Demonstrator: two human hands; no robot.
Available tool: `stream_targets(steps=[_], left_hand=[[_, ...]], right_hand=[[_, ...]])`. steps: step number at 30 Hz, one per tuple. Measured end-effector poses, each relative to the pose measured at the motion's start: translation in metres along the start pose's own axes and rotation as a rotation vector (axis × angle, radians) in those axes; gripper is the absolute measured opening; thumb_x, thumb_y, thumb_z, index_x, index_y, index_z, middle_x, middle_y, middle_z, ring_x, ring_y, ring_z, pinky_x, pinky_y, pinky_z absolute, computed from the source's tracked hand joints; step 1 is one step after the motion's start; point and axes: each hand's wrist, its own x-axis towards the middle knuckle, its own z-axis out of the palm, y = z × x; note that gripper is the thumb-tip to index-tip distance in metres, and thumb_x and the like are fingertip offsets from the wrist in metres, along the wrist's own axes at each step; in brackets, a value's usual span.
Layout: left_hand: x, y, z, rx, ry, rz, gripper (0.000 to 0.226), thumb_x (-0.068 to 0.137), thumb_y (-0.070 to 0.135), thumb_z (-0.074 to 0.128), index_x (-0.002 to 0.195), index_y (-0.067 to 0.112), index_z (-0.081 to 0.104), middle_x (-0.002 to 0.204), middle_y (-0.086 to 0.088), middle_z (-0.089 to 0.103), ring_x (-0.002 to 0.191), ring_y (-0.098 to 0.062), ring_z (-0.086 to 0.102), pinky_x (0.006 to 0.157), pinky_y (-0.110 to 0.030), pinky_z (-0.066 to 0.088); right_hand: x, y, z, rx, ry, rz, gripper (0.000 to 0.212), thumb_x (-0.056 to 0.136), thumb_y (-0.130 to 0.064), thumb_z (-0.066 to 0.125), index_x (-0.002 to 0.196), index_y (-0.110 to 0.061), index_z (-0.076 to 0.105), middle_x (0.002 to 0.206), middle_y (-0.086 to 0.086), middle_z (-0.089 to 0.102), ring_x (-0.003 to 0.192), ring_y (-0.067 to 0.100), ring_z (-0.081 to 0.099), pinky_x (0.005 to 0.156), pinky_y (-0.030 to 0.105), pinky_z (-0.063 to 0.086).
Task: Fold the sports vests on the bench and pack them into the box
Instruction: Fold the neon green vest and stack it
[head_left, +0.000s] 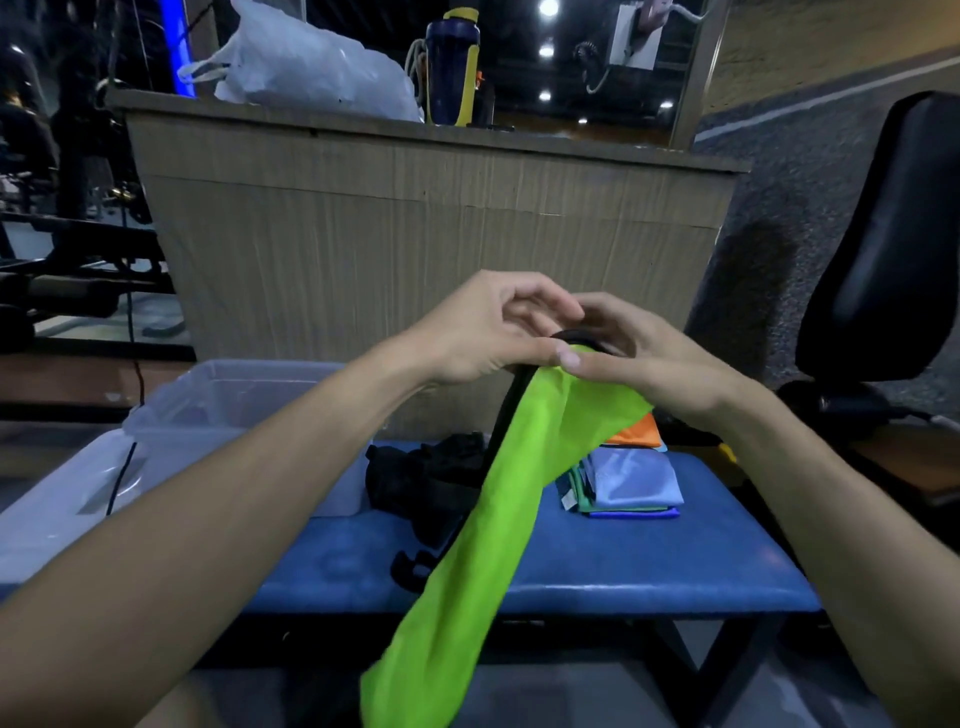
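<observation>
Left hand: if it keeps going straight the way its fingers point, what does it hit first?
The right hand, almost at once: the left hand points right, and both grip the green vest at its top. Depth is unclear.

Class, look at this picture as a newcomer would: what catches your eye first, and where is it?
The bright green vest stands out, hanging at centre from the left hand and right hand, which pinch its black-edged top. Behind it, a stack of folded vests lies on the blue bench, right of the clear box.

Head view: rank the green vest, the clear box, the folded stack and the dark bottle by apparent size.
1. clear box, partly hidden by the forearm, and green vest: too close to split; the vest is nearer the camera.
2. folded stack
3. dark bottle, farthest away.
</observation>
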Motion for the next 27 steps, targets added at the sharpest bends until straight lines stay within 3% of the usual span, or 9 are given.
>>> stream_targets(steps=[4, 6, 8, 11, 15, 19, 22, 24, 27], left_hand=[[-0.008, -0.005, -0.004, 0.016, 0.043, 0.007, 0.028, 0.083, -0.002, 0.079, 0.109, 0.003, 0.068, 0.095, -0.012, 0.070, 0.082, -0.010, 0.063, 0.076, -0.018, 0.053], [-0.014, -0.009, -0.010, 0.024, 0.101, -0.002, 0.025, 0.084, -0.002, 0.079, 0.105, 0.004, 0.067, 0.092, -0.008, 0.069, 0.078, -0.005, 0.064, 0.074, -0.016, 0.053], [-0.018, -0.015, -0.013, -0.014, 0.153, -0.018, 0.025, 0.085, -0.006, 0.076, 0.105, 0.005, 0.063, 0.089, -0.005, 0.066, 0.072, -0.003, 0.062, 0.071, -0.015, 0.052], [-0.025, -0.029, -0.009, -0.096, 0.175, -0.071, 0.032, 0.087, -0.010, 0.070, 0.107, 0.009, 0.056, 0.090, -0.003, 0.065, 0.073, -0.008, 0.062, 0.074, -0.020, 0.052], [-0.045, -0.056, 0.006, -0.188, 0.062, -0.175, 0.039, 0.088, -0.015, 0.065, 0.117, 0.007, 0.052, 0.096, -0.003, 0.071, 0.085, -0.013, 0.067, 0.080, -0.026, 0.056], [-0.066, -0.091, 0.035, -0.085, 0.043, -0.307, 0.028, 0.081, 0.010, 0.074, 0.106, 0.003, 0.065, 0.104, -0.015, 0.076, 0.091, -0.024, 0.069, 0.088, -0.049, 0.056], [-0.077, -0.098, 0.055, -0.152, 0.047, -0.351, 0.002, 0.093, 0.008, 0.070, 0.094, 0.009, 0.071, 0.088, -0.002, 0.077, 0.079, -0.012, 0.067, 0.081, -0.037, 0.053], [-0.084, -0.097, 0.063, -0.288, -0.016, -0.377, 0.010, 0.098, 0.013, 0.066, 0.106, 0.010, 0.071, 0.099, 0.000, 0.078, 0.090, -0.009, 0.071, 0.089, -0.028, 0.054], [-0.095, -0.110, 0.067, -0.382, -0.120, -0.391, 0.051, 0.091, 0.040, 0.073, 0.135, 0.018, 0.058, 0.130, 0.001, 0.069, 0.123, -0.016, 0.063, 0.110, -0.036, 0.046]], right_hand=[[0.013, -0.010, 0.014, 0.054, -0.066, -0.018, 0.054, 0.083, -0.044, 0.080, 0.113, -0.001, 0.069, 0.114, 0.011, 0.073, 0.108, 0.029, 0.067, 0.094, 0.048, 0.050], [0.019, -0.008, 0.011, 0.025, -0.048, -0.001, 0.062, 0.076, -0.053, 0.083, 0.092, 0.004, 0.066, 0.085, 0.015, 0.066, 0.077, 0.026, 0.057, 0.068, 0.042, 0.043], [0.025, -0.009, 0.013, -0.030, -0.024, -0.056, 0.051, 0.082, -0.043, 0.078, 0.086, 0.005, 0.065, 0.074, 0.011, 0.060, 0.068, 0.020, 0.050, 0.059, 0.031, 0.039], [0.036, -0.015, 0.018, -0.177, 0.015, -0.114, 0.029, 0.094, -0.026, 0.071, 0.089, 0.002, 0.067, 0.075, 0.007, 0.060, 0.068, 0.013, 0.051, 0.059, 0.028, 0.039], [0.047, -0.012, 0.011, -0.351, 0.143, -0.153, 0.018, 0.096, -0.028, 0.066, 0.089, -0.011, 0.069, 0.079, -0.002, 0.063, 0.073, 0.007, 0.053, 0.069, 0.030, 0.044], [0.047, -0.011, 0.008, -0.381, 0.226, -0.164, 0.008, 0.098, -0.018, 0.066, 0.094, -0.011, 0.068, 0.083, -0.002, 0.063, 0.077, 0.007, 0.054, 0.074, 0.027, 0.044], [0.047, -0.007, 0.009, -0.423, 0.294, -0.171, 0.005, 0.095, -0.025, 0.066, 0.093, -0.020, 0.066, 0.081, -0.010, 0.062, 0.077, 0.005, 0.054, 0.076, 0.028, 0.046], [0.047, -0.004, 0.010, -0.441, 0.353, -0.174, 0.007, 0.093, -0.029, 0.063, 0.093, -0.023, 0.065, 0.083, -0.011, 0.062, 0.080, 0.008, 0.057, 0.079, 0.032, 0.049], [0.047, -0.001, 0.010, -0.466, 0.424, -0.154, 0.003, 0.097, -0.024, 0.064, 0.094, -0.022, 0.065, 0.083, -0.013, 0.061, 0.078, 0.003, 0.056, 0.077, 0.029, 0.046]])
